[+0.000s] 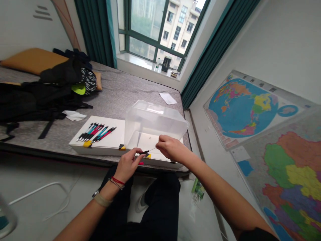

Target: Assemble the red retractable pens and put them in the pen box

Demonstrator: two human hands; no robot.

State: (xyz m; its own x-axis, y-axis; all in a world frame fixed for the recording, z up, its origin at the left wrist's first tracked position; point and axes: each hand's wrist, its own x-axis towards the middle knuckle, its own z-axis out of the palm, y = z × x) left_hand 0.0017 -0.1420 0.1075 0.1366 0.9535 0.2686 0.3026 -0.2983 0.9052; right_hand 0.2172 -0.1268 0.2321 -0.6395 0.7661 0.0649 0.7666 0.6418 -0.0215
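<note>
My left hand point(128, 163) is closed around a pen barrel, whose black grip end point(143, 152) points right from the fingertips. A bright pink piece point(140, 163) shows just below these fingers; whether it belongs to the same pen I cannot tell. My right hand point(168, 147) pinches a thin pale pen refill point(152, 149), lined up with the barrel's end. Whether the refill's tip is inside the barrel is too small to tell. Behind the hands, a tiny silvery part point(150, 137) lies on the white box point(117, 125).
Several pens point(96, 132) in black, blue and red lie in a row at the box's left. An open translucent plastic bin point(156, 115) rests on its side behind my hands. A mattress point(112, 87) carries black bags point(37, 97) and papers point(168, 98). Maps point(245, 107) hang at right.
</note>
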